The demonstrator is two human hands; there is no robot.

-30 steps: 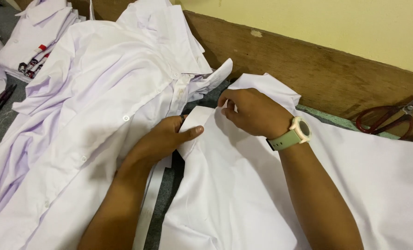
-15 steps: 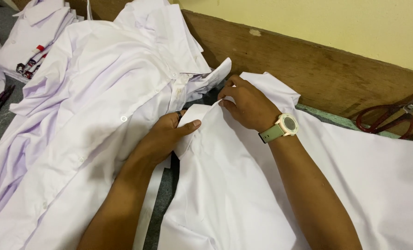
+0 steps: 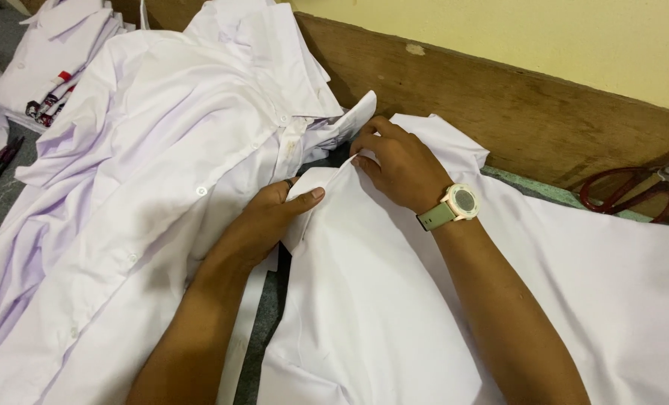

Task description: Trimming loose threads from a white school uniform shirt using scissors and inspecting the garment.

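Observation:
A white shirt (image 3: 394,300) lies spread in front of me on the right. My left hand (image 3: 263,225) pinches its folded near edge between thumb and fingers. My right hand (image 3: 398,161), with a pale green watch on the wrist, grips the same shirt's fabric a little farther back, close to the collar area. A second white buttoned shirt (image 3: 147,172) lies crumpled to the left, its collar (image 3: 274,45) pointing toward the back.
A wooden board (image 3: 499,97) runs along the back under a yellow wall. Red-handled scissors (image 3: 627,191) lie at the far right. More folded white shirts (image 3: 49,52) are stacked at the top left, with small dark tools (image 3: 4,157) on grey cloth.
My right hand has slid left and back along the shirt's edge toward the collar. My left hand stays on the folded edge, its thumb now pressing on top.

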